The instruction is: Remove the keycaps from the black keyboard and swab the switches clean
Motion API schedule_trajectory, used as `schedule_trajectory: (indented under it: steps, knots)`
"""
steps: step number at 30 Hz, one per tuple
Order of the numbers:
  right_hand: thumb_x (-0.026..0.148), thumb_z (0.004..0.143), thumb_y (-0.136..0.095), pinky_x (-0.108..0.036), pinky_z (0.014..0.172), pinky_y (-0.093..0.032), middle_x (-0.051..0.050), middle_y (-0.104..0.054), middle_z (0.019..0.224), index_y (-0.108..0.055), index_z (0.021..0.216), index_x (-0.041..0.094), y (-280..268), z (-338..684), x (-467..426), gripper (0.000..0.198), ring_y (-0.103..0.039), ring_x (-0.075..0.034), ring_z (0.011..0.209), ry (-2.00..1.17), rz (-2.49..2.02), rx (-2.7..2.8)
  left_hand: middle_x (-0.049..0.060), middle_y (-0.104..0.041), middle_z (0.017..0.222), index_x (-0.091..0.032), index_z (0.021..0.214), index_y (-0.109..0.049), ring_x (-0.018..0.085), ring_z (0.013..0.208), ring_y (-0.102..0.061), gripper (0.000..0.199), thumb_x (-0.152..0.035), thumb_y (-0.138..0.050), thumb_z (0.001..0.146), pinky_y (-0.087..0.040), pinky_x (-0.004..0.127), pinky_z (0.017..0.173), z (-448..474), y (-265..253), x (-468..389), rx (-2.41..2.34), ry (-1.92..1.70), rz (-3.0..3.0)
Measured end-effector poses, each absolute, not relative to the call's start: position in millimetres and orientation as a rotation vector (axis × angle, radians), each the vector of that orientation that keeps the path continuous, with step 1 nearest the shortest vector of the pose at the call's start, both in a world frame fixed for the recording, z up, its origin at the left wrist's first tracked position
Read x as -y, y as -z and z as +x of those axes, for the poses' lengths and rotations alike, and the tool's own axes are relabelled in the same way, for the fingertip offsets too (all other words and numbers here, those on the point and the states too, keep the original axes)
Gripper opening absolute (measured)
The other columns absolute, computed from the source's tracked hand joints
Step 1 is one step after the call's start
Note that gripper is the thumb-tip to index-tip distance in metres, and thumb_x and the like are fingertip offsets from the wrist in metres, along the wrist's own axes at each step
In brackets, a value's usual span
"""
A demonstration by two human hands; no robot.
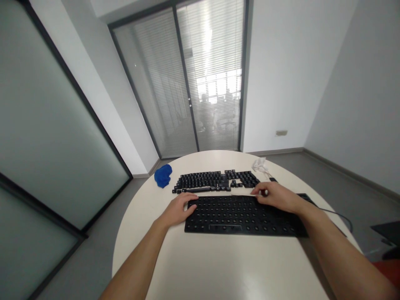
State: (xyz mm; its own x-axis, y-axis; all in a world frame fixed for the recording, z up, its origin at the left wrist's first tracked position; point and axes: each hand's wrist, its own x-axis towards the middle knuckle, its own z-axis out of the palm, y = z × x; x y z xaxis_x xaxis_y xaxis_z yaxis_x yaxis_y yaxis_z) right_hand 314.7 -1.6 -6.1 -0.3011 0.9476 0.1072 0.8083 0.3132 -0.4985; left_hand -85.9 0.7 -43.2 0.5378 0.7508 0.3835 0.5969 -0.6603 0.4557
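Observation:
A black keyboard base (231, 214) with its keycaps off lies on the round table, its bare switch posts showing. My left hand (179, 208) grips its left end, with the thumb on top and the fingers at the far left corner. Above the far edge, toward the right, my right hand (273, 196) pinches a thin white stick (242, 194) that points left. The stick's tip is too small to make out. Beyond the base lie the loose black keycaps (200, 180), laid out in keyboard order, with a long space bar (196, 190) along their near side.
A blue cloth (163, 175) lies at the table's far left. Crumpled white tissue (260, 164) is at the far right, near a cable (336, 212) and a dark flat object (304, 196) partly behind my right arm. The pale table (215, 266) has a rounded edge.

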Motion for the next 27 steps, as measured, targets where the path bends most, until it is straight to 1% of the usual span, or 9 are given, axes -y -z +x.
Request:
schedule_trajectory:
  steps: [7, 10, 16, 27]
  knots:
    - [0.029, 0.077, -0.058, -0.030, 0.077, -0.049, -0.004, -0.074, 0.095, -0.078, 0.100, 0.023, 7.0, 312.0, 1.9, 0.031, -0.065, -0.022, 0.084, -0.586, -1.409, 2.230, 0.008, -0.067, 0.124, -0.024, 0.119, -0.067, 0.024, 0.115, -0.060, 0.029, -0.027, -0.059, 0.091, -0.046, 0.041, 0.104, -84.2, 41.8, -0.2, -1.135, -0.816, 2.502]
    - [0.029, 0.076, -0.057, -0.031, 0.078, -0.049, -0.004, -0.074, 0.094, -0.078, 0.100, 0.023, 8.8, 314.3, 0.8, 0.033, -0.065, -0.022, 0.084, -0.594, -1.403, 2.241, 0.008, -0.067, 0.123, -0.024, 0.119, -0.067, 0.023, 0.115, -0.060, 0.029, -0.027, -0.060, 0.091, -0.046, 0.040, 0.104, -84.8, 42.6, -0.8, -1.127, -0.819, 2.505]
    - [0.033, 0.075, -0.058, -0.031, 0.078, -0.050, -0.005, -0.074, 0.092, -0.079, 0.095, 0.022, 10.4, 317.2, -1.0, 0.032, -0.066, -0.023, 0.083, -0.582, -1.430, 2.226, 0.008, -0.066, 0.124, -0.023, 0.119, -0.066, 0.023, 0.116, -0.060, 0.029, -0.029, -0.059, 0.092, -0.046, 0.041, 0.104, -86.8, 43.4, -1.2, -1.131, -0.815, 2.509]
    - [0.030, 0.073, -0.060, -0.031, 0.074, -0.051, -0.005, -0.074, 0.086, -0.077, 0.093, 0.021, 14.3, 323.8, -3.4, 0.028, -0.065, -0.022, 0.076, -0.548, -1.478, 2.205, 0.008, -0.067, 0.124, -0.024, 0.119, -0.067, 0.024, 0.116, -0.060, 0.029, -0.028, -0.059, 0.091, -0.046, 0.042, 0.105, -87.1, 44.7, -1.8, -1.125, -0.825, 2.499]
